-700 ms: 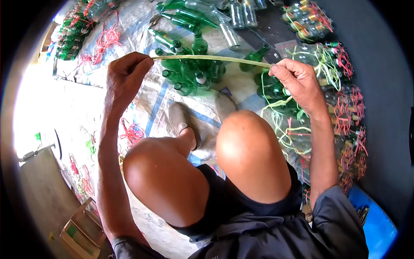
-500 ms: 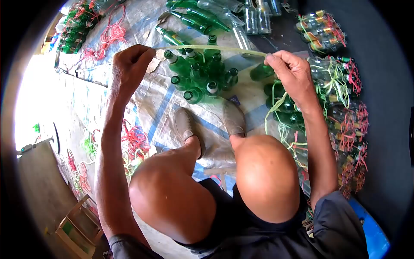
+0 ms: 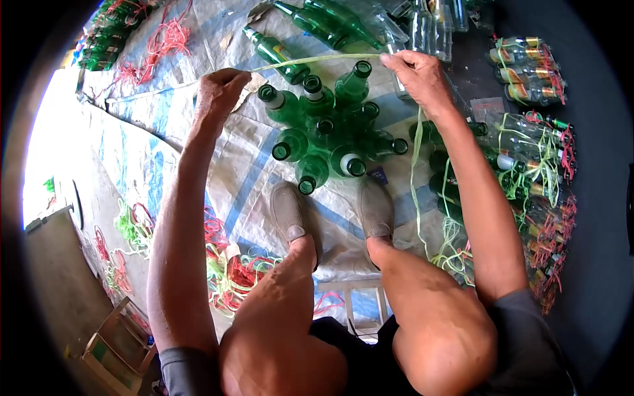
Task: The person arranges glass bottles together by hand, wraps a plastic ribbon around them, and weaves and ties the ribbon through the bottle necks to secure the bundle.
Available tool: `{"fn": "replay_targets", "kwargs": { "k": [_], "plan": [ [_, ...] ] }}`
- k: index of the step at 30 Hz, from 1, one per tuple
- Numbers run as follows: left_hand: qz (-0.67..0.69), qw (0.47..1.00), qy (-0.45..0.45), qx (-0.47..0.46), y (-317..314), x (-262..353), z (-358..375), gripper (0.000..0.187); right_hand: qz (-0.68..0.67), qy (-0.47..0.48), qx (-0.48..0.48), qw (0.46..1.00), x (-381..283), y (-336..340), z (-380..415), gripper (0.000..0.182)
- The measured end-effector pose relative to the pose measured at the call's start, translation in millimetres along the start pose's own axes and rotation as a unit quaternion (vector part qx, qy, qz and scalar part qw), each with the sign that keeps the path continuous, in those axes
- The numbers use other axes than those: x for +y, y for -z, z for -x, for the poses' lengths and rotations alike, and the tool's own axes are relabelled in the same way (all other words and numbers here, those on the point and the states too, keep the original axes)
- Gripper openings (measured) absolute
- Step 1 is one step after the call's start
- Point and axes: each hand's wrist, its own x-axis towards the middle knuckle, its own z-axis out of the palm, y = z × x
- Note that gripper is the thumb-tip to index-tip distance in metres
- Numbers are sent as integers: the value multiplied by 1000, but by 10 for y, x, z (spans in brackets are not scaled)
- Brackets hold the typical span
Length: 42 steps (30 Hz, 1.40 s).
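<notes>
Strap [image 3: 317, 59], pale green plastic: stretched taut between both hands above a standing cluster of green bottles [image 3: 327, 135] on the woven floor sheet [image 3: 231, 165]. Left hand [image 3: 221, 92] pinches one end; right hand [image 3: 413, 72] pinches the other, loose tail hanging beside the forearm. Handling note: keep tension even, strap flat and level, lower squarely around the necks.

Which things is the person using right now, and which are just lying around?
In use:
left hand and right hand, pinching the pale green strip taut
cluster of upright green bottles just beneath it

Lying about:
red string scraps
tied bottle bundles
lying green bottles
woven mat
</notes>
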Motion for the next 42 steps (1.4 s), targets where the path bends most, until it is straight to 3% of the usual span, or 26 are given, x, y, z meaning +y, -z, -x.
{"fn": "replay_targets", "kwargs": {
  "k": [1,7,11,18,22,25,31,35,38,39,42],
  "plan": [
    [48,999,7,9,-57,-103,-25,23,2,-24,-13,1000,70,-46,-54,32],
    [-7,998,52,37,-396,-817,-124,25,-16,-64,-75,995,743,-398,-286,28],
    [-26,995,88,45,-631,-1163,-10,28,-60,-160,-90,981,980,-544,-302,20],
    [-9,990,133,43,-774,-1356,249,31,-81,-210,-104,969,1182,-648,-289,24],
    [32,990,128,44,-852,-1336,385,31,-58,-156,-111,980,1348,-715,-182,27],
    [32,988,147,23,-878,-1316,449,28,-57,-171,-129,975,1425,-781,-145,32],
    [55,987,153,18,-956,-1415,639,26,-38,-65,-94,993,1556,-838,-41,26],
    [193,960,203,26,-1062,-1515,841,29,-36,-44,-87,995,1547,-815,101,24],
    [279,941,191,8,-1098,-1404,1037,33,-63,-78,-81,992,1552,-775,274,31],
    [300,940,162,1,-1126,-1437,1141,33,-45,-50,-73,995,1562,-763,353,32],
    [257,930,264,-10,-1148,-1543,1240,21,-14,-42,-58,997,1576,-741,562,33]
  ]
}}
